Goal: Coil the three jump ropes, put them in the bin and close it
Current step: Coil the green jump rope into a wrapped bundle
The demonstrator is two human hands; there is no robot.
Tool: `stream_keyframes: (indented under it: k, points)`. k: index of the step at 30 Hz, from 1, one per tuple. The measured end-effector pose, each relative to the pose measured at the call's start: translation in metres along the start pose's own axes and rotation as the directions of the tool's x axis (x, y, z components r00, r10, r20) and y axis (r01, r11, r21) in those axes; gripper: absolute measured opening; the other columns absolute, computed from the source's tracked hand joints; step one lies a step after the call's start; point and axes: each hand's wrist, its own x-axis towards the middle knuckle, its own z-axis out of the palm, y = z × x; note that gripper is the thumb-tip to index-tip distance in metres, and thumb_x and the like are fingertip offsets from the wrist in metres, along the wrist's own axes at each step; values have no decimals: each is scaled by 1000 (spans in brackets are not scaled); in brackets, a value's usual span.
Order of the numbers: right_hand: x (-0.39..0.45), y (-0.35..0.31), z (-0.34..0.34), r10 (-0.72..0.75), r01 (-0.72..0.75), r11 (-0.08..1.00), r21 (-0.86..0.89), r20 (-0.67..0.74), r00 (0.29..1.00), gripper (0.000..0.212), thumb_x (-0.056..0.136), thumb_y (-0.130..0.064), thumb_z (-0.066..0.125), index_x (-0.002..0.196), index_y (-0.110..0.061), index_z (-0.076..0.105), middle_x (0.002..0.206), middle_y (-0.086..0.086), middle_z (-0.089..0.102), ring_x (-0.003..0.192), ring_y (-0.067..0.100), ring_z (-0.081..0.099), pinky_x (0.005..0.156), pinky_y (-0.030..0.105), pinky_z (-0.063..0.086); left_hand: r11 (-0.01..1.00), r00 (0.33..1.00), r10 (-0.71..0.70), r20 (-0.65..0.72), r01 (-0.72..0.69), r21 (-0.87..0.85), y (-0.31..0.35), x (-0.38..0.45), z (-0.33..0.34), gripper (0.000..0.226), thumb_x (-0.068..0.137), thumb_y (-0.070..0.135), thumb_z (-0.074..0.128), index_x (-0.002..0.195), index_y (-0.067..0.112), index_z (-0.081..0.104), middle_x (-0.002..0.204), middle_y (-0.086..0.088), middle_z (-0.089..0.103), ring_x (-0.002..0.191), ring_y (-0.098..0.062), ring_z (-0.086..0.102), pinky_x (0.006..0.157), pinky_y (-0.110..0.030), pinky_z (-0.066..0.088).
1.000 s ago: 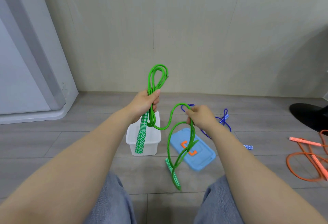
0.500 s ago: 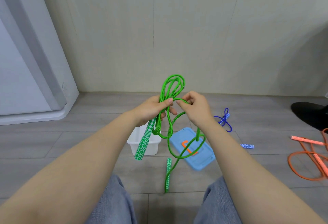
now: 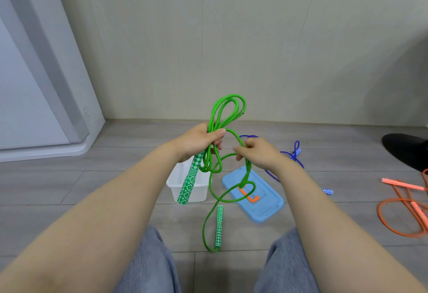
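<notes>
My left hand (image 3: 199, 142) grips several loops of the green jump rope (image 3: 225, 111), which stand up above the fist. One patterned green handle (image 3: 189, 182) hangs below that hand. My right hand (image 3: 257, 153) pinches the loose part of the same rope just right of the left hand. The rest of the rope loops down, and its second handle (image 3: 219, 227) dangles between my knees. The white bin (image 3: 199, 187) stands open on the floor behind the rope. Its blue lid (image 3: 266, 207) with an orange latch lies to the right of it.
A blue jump rope (image 3: 295, 153) lies on the floor behind my right hand. An orange jump rope (image 3: 403, 207) sprawls at the far right. A dark round base (image 3: 405, 149) sits at the right edge. A wall runs close behind; a white door frame (image 3: 58, 84) is at the left.
My right hand has drawn away from the left and lowered, sliding along the rope. The coil in my left hand has gained a loop, and the free handle has swung lower.
</notes>
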Motion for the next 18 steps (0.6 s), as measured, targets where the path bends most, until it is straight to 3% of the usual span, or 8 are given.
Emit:
stream_keyframes:
  k: [3, 6, 8, 10, 13, 16, 18]
  points:
    - [5, 13, 1, 52, -39, 992, -119, 106, 993, 30, 86, -37, 63, 90, -8, 69, 92, 6, 70, 91, 22, 64, 80, 34, 48, 999, 996, 23, -82, -25, -28, 0, 2, -5, 36, 102, 25, 42, 67, 15, 43, 67, -5, 46, 67, -18, 60, 64, -23, 50]
    - [0, 18, 1, 121, -83, 983, -166, 237, 964, 27, 85, -40, 66, 85, -13, 63, 89, 3, 66, 82, 19, 59, 74, 30, 48, 995, 973, 51, -225, -69, -73, 0, 6, -13, 34, 102, 22, 43, 68, 15, 43, 64, -4, 45, 56, -15, 56, 57, -24, 47]
    - [-2, 18, 2, 146, -128, 989, -79, 297, 944, 36, 86, -43, 66, 98, -9, 66, 91, 2, 66, 78, 16, 57, 77, 30, 52, 989, 951, 40, -305, -81, -121, -4, 9, -21, 29, 101, 23, 44, 72, 16, 45, 62, 0, 43, 55, -17, 54, 60, -29, 46]
    - [-2, 18, 1, 154, -157, 988, -10, 279, 948, 44, 89, -44, 62, 106, -4, 66, 89, 2, 64, 75, 15, 56, 79, 30, 52, 984, 924, -5, -383, -63, -165, -10, 12, -28, 24, 100, 23, 45, 78, 16, 46, 63, 1, 43, 55, -18, 53, 60, -32, 46]
    - [-2, 17, -3, 142, -152, 988, 29, 218, 965, 39, 90, -43, 59, 100, -7, 69, 87, 2, 59, 70, 13, 52, 73, 28, 49, 962, 850, -109, -516, -40, -270, -19, 14, -38, 17, 99, 21, 47, 84, 13, 48, 63, 0, 44, 52, -18, 51, 59, -32, 46]
    - [-3, 18, -9, 137, -145, 989, 34, 173, 975, 29, 91, -41, 58, 90, -15, 72, 91, 1, 57, 79, 13, 51, 68, 24, 47, 928, 759, -212, -616, -41, -370, -26, 14, -50, 21, 98, 21, 48, 79, 14, 49, 59, 1, 46, 46, -15, 51, 54, -28, 43]
    - [0, 23, -11, 162, -164, 986, 7, 114, 980, 29, 89, -40, 60, 86, -13, 69, 86, 2, 56, 75, 15, 49, 65, 26, 44, 898, 697, -267, -665, -71, -434, -29, 13, -57, 25, 97, 20, 48, 73, 15, 47, 56, 1, 45, 43, -15, 49, 52, -27, 42]
